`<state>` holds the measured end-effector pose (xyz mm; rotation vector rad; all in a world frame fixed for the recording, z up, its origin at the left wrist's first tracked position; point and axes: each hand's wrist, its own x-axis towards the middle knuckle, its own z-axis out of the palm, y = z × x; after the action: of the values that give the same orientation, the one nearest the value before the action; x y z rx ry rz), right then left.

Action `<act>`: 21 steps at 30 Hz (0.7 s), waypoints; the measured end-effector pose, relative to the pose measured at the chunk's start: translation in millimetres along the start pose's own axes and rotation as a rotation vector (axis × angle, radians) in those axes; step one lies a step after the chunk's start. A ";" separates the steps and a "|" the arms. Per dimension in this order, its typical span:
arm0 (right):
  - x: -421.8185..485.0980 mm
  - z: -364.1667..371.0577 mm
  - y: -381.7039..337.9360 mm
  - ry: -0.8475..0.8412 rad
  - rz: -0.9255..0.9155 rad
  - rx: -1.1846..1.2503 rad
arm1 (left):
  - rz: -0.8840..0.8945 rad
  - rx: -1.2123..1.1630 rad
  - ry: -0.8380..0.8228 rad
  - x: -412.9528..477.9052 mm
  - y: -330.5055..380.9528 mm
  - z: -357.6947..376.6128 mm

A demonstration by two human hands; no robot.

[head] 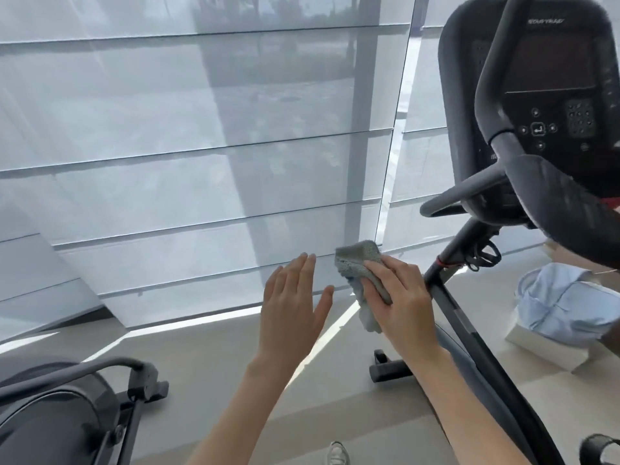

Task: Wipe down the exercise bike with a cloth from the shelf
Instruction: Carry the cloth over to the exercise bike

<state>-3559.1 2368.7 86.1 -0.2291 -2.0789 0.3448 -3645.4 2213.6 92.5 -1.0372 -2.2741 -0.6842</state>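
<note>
So, the grey microfibre cloth was bunched up in the right grip. Fingers were curled over it, one corner was poking up at 12 o'clock and a tail was dangling at 6. It was held just at 9 o'clock of the exercise bike's slanted frame post. Whether anything was actually touching the post couldn't be told. The left grip was flat and empty, fingers straight, at 9 o'clock of the cloth.

Handling-wise, the cloth was judged soft, light and floppy. It'd probably be best wadded into the palm, so the tail isn't snagged on the clamp lever up at 2 o'clock. The bike was judged heavy and rigid, so firm pressure could be taken. The post and handlebar could be wrapped and slid along. A lighter touch was reckoned wise for the console buttons.
</note>
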 end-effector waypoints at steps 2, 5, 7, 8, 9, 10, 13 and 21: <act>30.1 23.2 26.1 0.015 -0.002 -0.001 | 0.004 -0.002 0.004 39.8 -8.7 25.2; 75.6 51.3 63.0 0.027 -0.005 -0.024 | 0.028 -0.007 0.011 99.6 -19.5 61.1; 100.7 65.6 84.8 0.041 0.004 -0.049 | 0.049 -0.025 0.022 134.6 -24.0 84.1; 111.7 71.3 95.0 0.047 0.007 -0.062 | 0.062 -0.034 0.024 150.3 -25.3 95.0; 121.9 76.4 105.2 0.051 0.009 -0.075 | 0.075 -0.045 0.022 164.9 -26.0 106.0; 131.0 80.9 114.8 0.052 0.011 -0.086 | 0.086 -0.057 0.019 178.3 -26.5 116.4; 152.9 94.4 140.1 0.048 0.027 -0.120 | 0.111 -0.092 0.013 214.0 -29.9 146.4; 195.9 133.1 196.7 0.104 0.126 -0.278 | 0.279 -0.266 -0.024 304.0 -41.1 226.1</act>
<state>-3768.3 2592.7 114.8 -0.5344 -2.0097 0.1145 -3906.2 2490.2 118.9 -1.4611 -2.0382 -0.8719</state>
